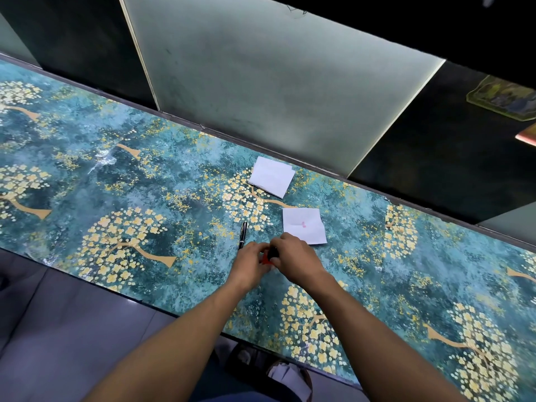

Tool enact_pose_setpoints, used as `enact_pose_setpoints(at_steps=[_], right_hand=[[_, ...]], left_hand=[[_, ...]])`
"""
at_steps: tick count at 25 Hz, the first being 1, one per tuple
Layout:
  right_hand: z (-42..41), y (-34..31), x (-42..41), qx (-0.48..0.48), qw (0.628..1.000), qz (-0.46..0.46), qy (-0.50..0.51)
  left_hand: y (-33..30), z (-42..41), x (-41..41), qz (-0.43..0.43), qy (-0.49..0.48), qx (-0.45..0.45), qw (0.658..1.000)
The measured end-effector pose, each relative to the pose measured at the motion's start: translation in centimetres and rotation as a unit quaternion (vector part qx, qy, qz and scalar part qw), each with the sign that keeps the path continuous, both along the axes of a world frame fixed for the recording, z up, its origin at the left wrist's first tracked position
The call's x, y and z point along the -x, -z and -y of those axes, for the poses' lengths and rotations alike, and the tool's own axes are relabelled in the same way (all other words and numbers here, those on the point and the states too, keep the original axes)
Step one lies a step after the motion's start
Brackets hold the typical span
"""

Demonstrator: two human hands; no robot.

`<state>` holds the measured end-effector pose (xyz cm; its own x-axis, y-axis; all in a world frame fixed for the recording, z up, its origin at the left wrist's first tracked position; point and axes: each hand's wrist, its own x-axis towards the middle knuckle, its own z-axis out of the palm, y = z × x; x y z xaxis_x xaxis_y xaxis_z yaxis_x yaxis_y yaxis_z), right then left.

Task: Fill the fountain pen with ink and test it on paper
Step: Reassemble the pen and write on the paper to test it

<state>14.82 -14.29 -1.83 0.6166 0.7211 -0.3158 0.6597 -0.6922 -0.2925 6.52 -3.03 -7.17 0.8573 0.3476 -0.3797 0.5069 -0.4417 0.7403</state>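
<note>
- One black pen is seen lying on the surface, just left of the hands, its length running near to far.
- Two hands are counted, brought together at the middle of the surface. The left hand has its grip curled around a small red-and-black object, likely the ink bottle, though most of it is hidden.
- The right hand is set against the same object from the right; its grip is closed over the dark top part, but whether it is pinched tight cannot be told.
- Two white sheets are counted. The far paper lies close to the far edge; it looks like folded or stacked layers.
- The near paper lies just beyond the right hand and bears a small pink-red mark.
- The surface is long and glossy, patterned in teal with yellow-blossomed trees.
- A pale frosted panel is seen behind it, flanked by dark panels. Grey floor shows at near left.
</note>
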Motion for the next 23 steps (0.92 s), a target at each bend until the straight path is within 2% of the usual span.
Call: enact_pose_setpoints(at_steps=[6, 11, 15, 20, 23], right_hand=[[0.2, -0.3, 0.2, 0.036, 0.997, 0.044, 0.044], [1.6, -0.3, 0.9, 0.0, 1.0, 0.007, 0.025], [1.2, -0.5, 0.9, 0.044, 0.994, 0.056, 0.085], [0.8, -0.1, 1.8, 0.003, 0.996, -0.021, 0.091], [0.3, -0.2, 1.7, 0.009, 0.989, -0.013, 0.148]], left_hand=[[-0.1, -0.1, 0.0, 0.01, 0.003, -0.007, 1.0], [-0.3, -0.4, -0.4, -0.006, 0.01, -0.007, 1.0], [-0.3, -0.6, -0.7, -0.021, 0.02, -0.014, 0.999], [-0.6, -1.1, -1.1, -0.02, 0.052, -0.011, 0.998], [-0.7, -1.5, -1.2, -0.014, 0.069, -0.004, 0.998]])
